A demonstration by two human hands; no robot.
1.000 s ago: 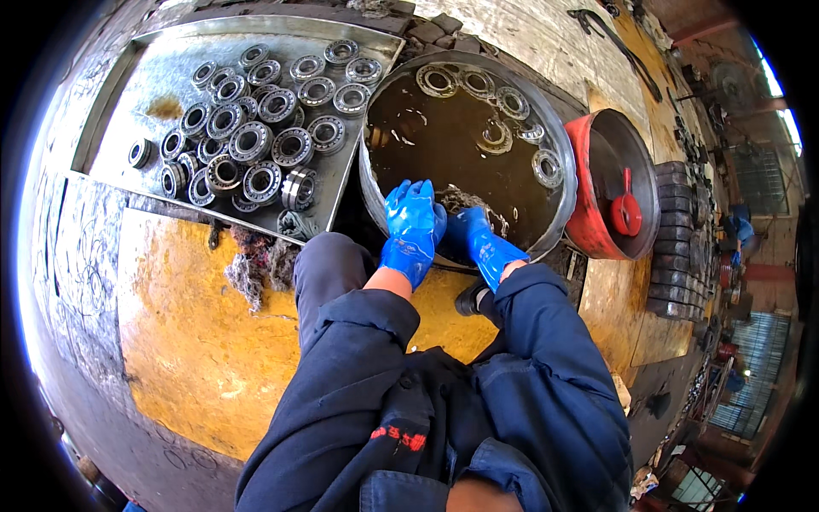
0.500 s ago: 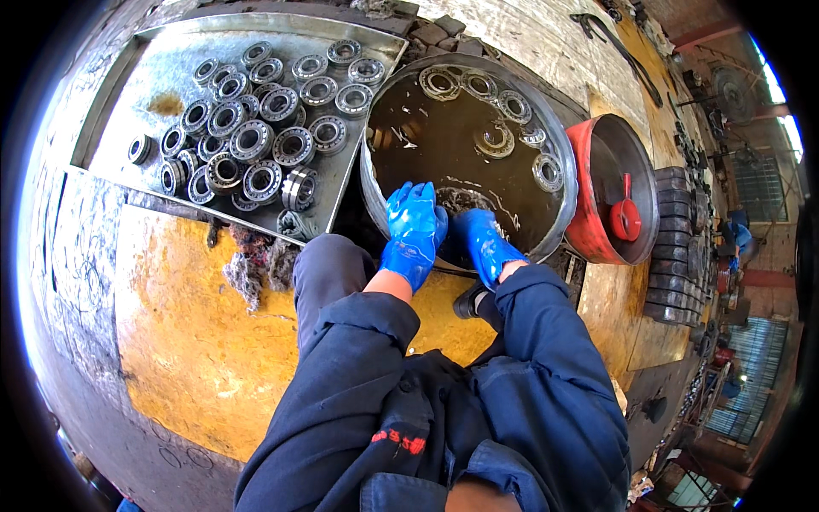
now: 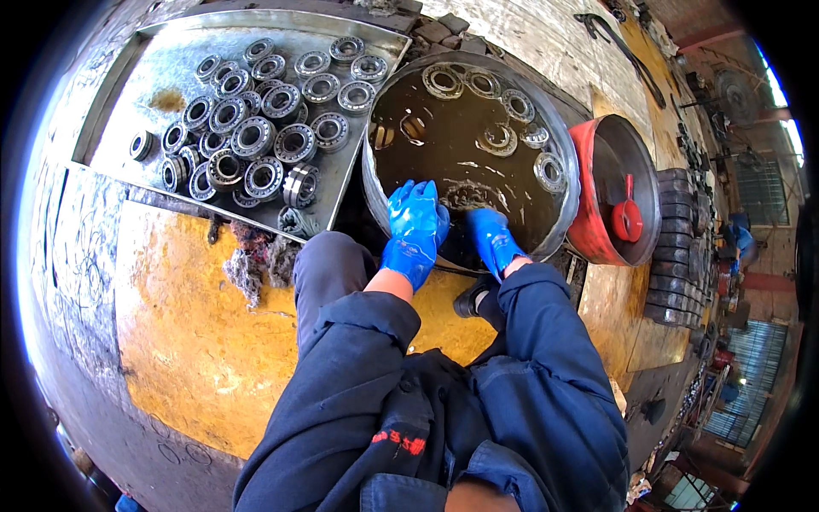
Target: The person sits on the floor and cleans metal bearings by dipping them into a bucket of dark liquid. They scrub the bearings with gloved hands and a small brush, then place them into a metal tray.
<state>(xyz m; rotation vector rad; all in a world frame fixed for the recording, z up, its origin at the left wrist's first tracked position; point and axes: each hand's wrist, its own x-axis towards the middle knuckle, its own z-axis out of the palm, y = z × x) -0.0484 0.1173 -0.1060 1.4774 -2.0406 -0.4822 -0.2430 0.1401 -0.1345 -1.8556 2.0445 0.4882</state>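
Note:
My left hand, in a blue rubber glove, is over the near left part of a round metal tub of dark brown liquid. Its fingers look bent and close together, and whatever lies under the palm is hidden. Beside it my right hand, gloved alike, reaches down at the near rim. Its fingertips go out of sight in the dark liquid between the hands. Ripples show just beyond both hands. Several ring-shaped roller bearings lie in the liquid along the far and right side of the tub.
Left of the tub, a shallow metal tray holds many roller bearings. A grey rag lies below it. Right of the tub stands a red basin with a red ladle inside. Dark stacked rings stand further right.
My right hand has shifted slightly, and more of its glove shows. Ripples and bright reflections on the liquid have changed. My left hand stays nearly in place.

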